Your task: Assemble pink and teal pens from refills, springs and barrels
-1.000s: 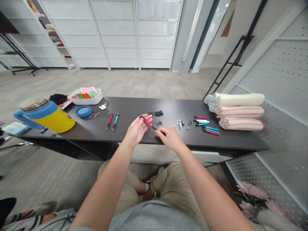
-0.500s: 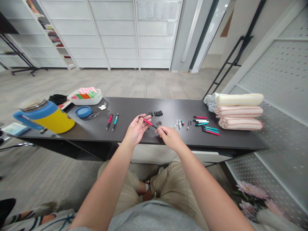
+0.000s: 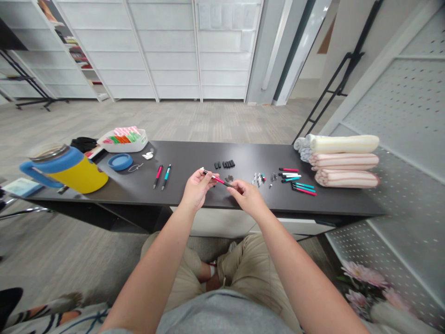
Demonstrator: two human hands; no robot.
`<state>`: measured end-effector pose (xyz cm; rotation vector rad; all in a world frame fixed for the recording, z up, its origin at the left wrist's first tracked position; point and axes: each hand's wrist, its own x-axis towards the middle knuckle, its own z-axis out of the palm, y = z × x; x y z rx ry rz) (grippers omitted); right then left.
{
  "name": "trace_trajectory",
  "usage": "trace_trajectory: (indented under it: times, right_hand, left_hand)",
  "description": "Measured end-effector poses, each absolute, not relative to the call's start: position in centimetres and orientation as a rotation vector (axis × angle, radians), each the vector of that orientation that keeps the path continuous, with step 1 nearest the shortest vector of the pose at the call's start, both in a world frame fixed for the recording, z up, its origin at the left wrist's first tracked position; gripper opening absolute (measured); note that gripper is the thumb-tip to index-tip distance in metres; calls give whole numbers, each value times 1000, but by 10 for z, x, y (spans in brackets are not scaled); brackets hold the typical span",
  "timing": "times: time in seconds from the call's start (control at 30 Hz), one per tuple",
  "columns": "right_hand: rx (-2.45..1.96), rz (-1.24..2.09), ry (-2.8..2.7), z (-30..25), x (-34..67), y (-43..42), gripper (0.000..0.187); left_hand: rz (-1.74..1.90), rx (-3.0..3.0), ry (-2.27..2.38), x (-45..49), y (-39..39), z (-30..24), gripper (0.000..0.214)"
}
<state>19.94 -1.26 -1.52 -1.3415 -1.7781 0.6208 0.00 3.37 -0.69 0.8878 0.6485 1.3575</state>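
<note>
White cabinets point(image 3: 167, 51) beyond grey patterned floor point(image 3: 167, 118).

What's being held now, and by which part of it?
A red pen: left grip near its left end, right grip at its dark right end.

- A single view looks out from the wearer's head, above the near side of the desk point(image 3: 194, 153).
- It faces forward and steeply down: the shirt point(image 3: 222, 313) fills the bottom edge, the cabinets point(image 3: 167, 41) the top.
- The left hand point(image 3: 195, 189), right hand point(image 3: 247, 195) and pen point(image 3: 218, 179) lie near mid-frame, within arm's reach of the lens.
- The cabinets stand well apart from it, beyond the desk and floor point(image 3: 174, 120).
- The field is wide, taking in the mug point(image 3: 81, 172) leftward and the pegboard point(image 3: 413, 106) rightward; upright lines fan outward toward the top.
</note>
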Motion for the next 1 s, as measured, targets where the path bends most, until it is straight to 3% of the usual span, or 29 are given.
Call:
trace_trajectory:
  times: [0.23, 0.37, 0.47, 0.67, 1.0]
  right_hand:
    - [-1397, 653, -1822, -7, 196, -16, 35]
    - [-1350, 668, -1745, -10, 196, -15, 22]
    - [-1336, 707, -1659, -16, 197, -13, 22]
    - [-1309, 669, -1725, -17, 201, -11, 24]
    - [-1347, 709, -1891, -4, 196, -18, 24]
  left_hand:
    - [1313, 950, 687, 1, 31, -8, 35]
    - [1291, 973, 689, 0, 31, -7, 31]
    - [1239, 1025, 748, -10, 35, -6, 27]
    - [1061, 1586, 972, -43, 35, 2, 22]
    - [1017, 2241, 826, -26, 28, -8, 10]
